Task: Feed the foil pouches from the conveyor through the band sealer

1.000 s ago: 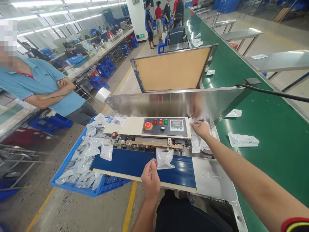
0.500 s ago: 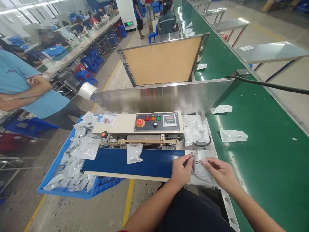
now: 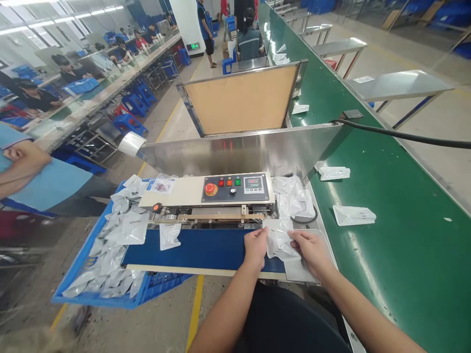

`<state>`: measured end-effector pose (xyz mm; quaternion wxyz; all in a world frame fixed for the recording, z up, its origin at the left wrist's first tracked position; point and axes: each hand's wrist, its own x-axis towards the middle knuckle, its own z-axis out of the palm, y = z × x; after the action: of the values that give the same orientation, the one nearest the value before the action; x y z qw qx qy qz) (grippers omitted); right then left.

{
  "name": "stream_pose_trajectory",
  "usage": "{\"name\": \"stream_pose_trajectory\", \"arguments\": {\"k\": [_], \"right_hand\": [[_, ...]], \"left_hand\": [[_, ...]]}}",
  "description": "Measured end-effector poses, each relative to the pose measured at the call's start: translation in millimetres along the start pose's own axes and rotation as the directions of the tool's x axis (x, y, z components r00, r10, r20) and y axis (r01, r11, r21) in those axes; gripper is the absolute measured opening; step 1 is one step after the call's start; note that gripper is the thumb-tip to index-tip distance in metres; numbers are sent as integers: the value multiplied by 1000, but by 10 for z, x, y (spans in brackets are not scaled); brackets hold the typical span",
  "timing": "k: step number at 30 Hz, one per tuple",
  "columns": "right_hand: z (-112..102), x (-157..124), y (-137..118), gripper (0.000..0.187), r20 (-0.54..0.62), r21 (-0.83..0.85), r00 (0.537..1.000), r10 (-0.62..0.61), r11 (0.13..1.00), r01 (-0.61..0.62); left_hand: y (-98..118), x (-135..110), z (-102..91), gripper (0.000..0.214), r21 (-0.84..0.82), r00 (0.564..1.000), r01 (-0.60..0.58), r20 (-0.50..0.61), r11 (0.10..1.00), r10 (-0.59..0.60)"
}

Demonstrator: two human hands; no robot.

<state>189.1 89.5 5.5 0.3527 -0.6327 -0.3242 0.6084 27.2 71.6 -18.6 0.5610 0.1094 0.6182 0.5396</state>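
— Head view: what do the hands have?
— Both pinch one small clear plastic pouch at the right end of the sealer's dark blue belt. The left hand has fingers closed on its left edge, the right hand on its right.
— How far along?
— Partway, I'd judge. A second pouch lies at the belt's left end by the heaped blue plastic crate, and a small pile waits beside the beige control panel.

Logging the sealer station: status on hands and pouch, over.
Left hand, right hand both pinching one clear plastic pouch. Pouch at right end of dark blue conveyor belt. Second clear pouch far along belt, not in the way.
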Motion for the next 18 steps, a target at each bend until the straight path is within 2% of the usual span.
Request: {"name": "stream_pose_trajectory", "arguments": {"k": [2,4,6,8,10,12,15,16,18], "right_hand": [[112,105,-38,48,106,-28,994,39,999,-36],[123,286,-122,48,181,-111,982,59,993,-39],[35,571,-251,47,125,-257,992,9,966,24],[-84,942,-405,41,-18,-480,990,-141,870,115],[-148,1341,-553,33,-98,-672,950,-296,724,156],[-117,1703,-664,40,-129,-766,896,-426,617,183],[28,2093,-740,61,-142,-826,859,-491,538,171],[67,2174,-747,60,-142,-837,864,-482,525,155],[89,2262,-749,46,-96,-855,879,-466,492,167]], "left_hand": [[78,96,-110,61,-8,998,-13,-60,1000,12],[180,150,-290,61,-3,995,-51,-90,999,51],[269,133,-538,58,-9,987,-109,-117,994,107],[310,29,-828,52,-5,961,-165,-226,986,160],[290,-149,-1103,44,37,900,-202,-388,979,200],[224,-362,-1300,41,98,845,-232,-472,968,250],[124,-633,-1354,55,154,842,-297,-423,942,334],[108,-690,-1307,59,161,853,-313,-385,936,352],[106,-743,-1144,63,165,884,-323,-300,932,359]]}}
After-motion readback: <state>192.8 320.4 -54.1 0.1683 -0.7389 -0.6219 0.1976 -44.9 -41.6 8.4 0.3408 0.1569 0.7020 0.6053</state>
